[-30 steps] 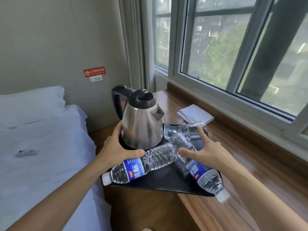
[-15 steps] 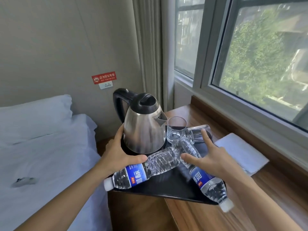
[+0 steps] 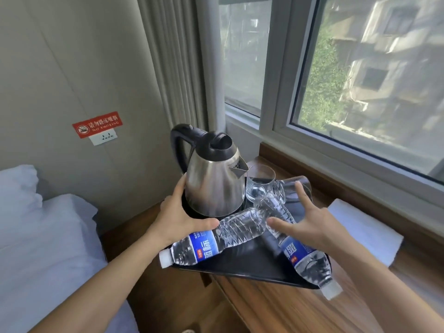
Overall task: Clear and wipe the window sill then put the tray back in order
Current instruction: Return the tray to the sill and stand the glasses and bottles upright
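The left hand (image 3: 179,218) grips the left side of the flat black plastic tray (image 3: 252,265), with the thumb lying over the near edge and the fingers up against the round base of the stainless steel electric kettle with black lid and handle (image 3: 212,179). The right hand (image 3: 306,224) holds the right side of the tray; its thumb and forefinger are spread wide, and I cannot tell how the other fingers lie beneath.

Between the 2 hands lie 2 clear plastic water bottles with blue labels. The left bottle (image 3: 216,239) lies just under the left thumb, with its white cap pointing past the tray's near left corner. The right bottle (image 3: 302,255) passes under the right hand, and its cap hangs over the near right corner. Their far ends touch.

Beyond the right forefinger stands a clear drinking glass (image 3: 260,186). Right of the right hand, a folded white cloth (image 3: 365,231) lies on the brown wooden window sill (image 3: 300,308).
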`<state>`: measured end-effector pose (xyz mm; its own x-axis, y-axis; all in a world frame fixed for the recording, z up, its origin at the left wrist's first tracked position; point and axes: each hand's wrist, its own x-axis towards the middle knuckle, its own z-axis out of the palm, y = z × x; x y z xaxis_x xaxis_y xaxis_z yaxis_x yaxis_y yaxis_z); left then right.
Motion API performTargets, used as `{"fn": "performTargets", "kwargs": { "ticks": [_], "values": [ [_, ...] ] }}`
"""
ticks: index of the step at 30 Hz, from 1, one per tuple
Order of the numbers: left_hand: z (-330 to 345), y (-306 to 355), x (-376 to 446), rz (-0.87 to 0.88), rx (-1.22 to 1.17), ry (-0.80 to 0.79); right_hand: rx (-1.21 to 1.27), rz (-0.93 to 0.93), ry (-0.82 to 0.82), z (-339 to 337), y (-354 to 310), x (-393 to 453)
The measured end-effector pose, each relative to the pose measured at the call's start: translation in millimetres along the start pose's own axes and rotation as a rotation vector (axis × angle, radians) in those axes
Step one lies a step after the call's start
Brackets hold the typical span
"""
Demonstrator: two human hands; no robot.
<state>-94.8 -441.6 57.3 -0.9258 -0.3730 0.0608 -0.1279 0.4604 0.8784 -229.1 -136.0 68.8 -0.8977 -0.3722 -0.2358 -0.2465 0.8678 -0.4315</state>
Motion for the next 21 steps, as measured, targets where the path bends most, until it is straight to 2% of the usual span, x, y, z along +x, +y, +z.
{"fn": "performTargets", "kwargs": {
  "ticks": [10,21],
  "values": [
    [-17,-37,159,0.202,-0.018,-0.342,0.112,0.334,0.146,36,-45,31],
    [27,-64,269,0.242,0.054,-0.573,0.197,0.614,0.244,72,-56,66]
  ]
}}
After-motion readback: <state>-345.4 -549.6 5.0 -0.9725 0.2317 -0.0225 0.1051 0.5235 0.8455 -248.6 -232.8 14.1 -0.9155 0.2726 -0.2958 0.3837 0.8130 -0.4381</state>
